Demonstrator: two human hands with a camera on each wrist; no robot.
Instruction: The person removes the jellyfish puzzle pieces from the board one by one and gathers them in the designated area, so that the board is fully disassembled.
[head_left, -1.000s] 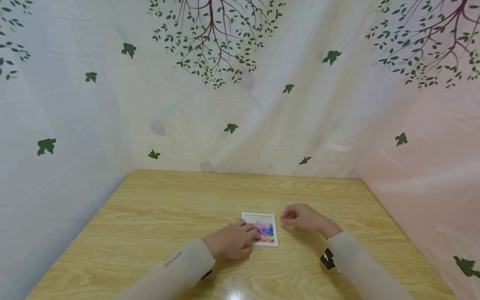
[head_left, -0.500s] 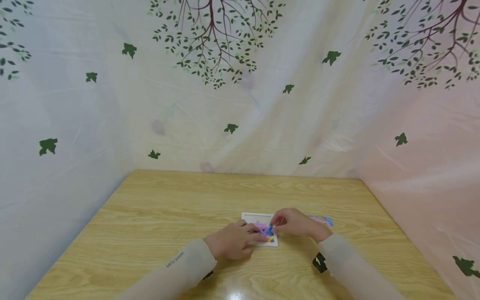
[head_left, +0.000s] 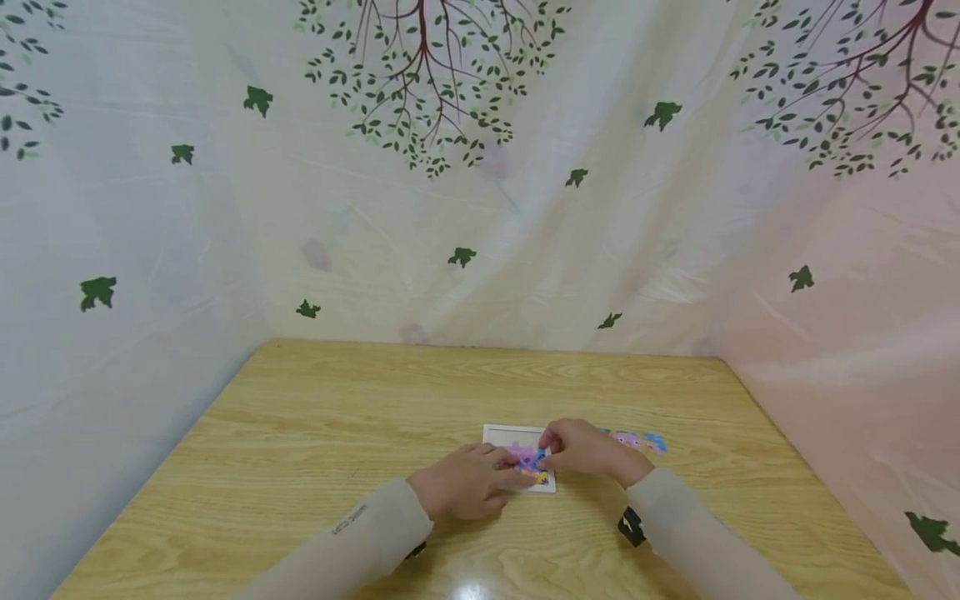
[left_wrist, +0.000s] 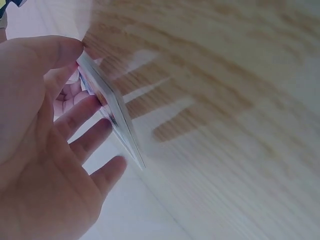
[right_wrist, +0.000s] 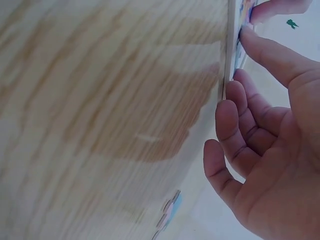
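One hand (head_left: 465, 485) spread on puzzle (head_left: 529, 458), right (head_left: 588, 450) perhaps pinching

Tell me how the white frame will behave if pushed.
The white frame lies thin and flat on the table, so it would likely slide, not tip. Its straight edges suggest stiffness. The colourful pieces inside fill only part of it, so they might shift.

We saw a curtained booth (head_left: 172, 242), though we could not tell what building held it: pale sheeting (head_left: 375, 225), printed with leafy branches (head_left: 423, 50) and green bird-like shapes (head_left: 462, 257), rose at the far edge and both side edges of a wood-grain table (head_left: 360, 400).
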